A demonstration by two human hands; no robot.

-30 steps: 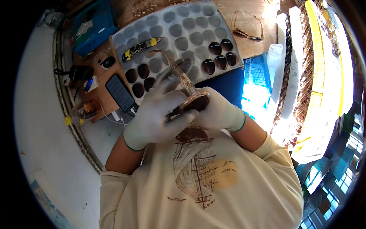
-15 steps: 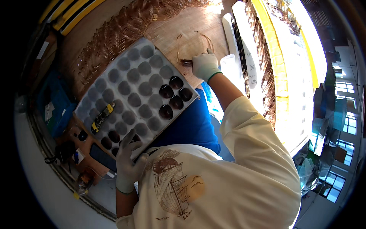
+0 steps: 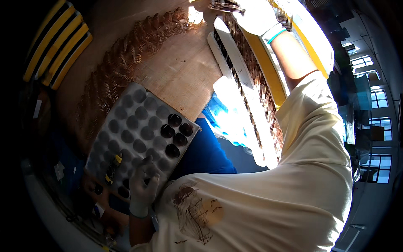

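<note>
My right hand (image 3: 257, 19), in a white glove, reaches to the far right over the racks and grips brown eyeglasses (image 3: 226, 6) at its fingertips. The hand is washed out by bright light. My left hand (image 3: 144, 187), gloved too, rests at the near edge of a white lens tray (image 3: 138, 90), fingers apart. Round grey spots fill most of this tray. Several dark lenses (image 3: 172, 150) sit at its right corner, and a few more (image 3: 123, 192) lie beside my left hand, partly hidden by it. A black and yellow cutter (image 3: 113, 169) lies on the tray.
A long row of brown eyeglass frames (image 3: 126, 52) curves across the wooden table (image 3: 180, 71). White and yellow racks (image 3: 239, 63) holding more frames stand to the right. Yellow and black strips (image 3: 63, 46) are stacked at the far left. Blue plastic (image 3: 220, 111) lies below the racks.
My right hand has moved from the table up and right to the racks, carrying the eyeglasses. My left hand stays by the tray's near edge. The whole view has shifted.
</note>
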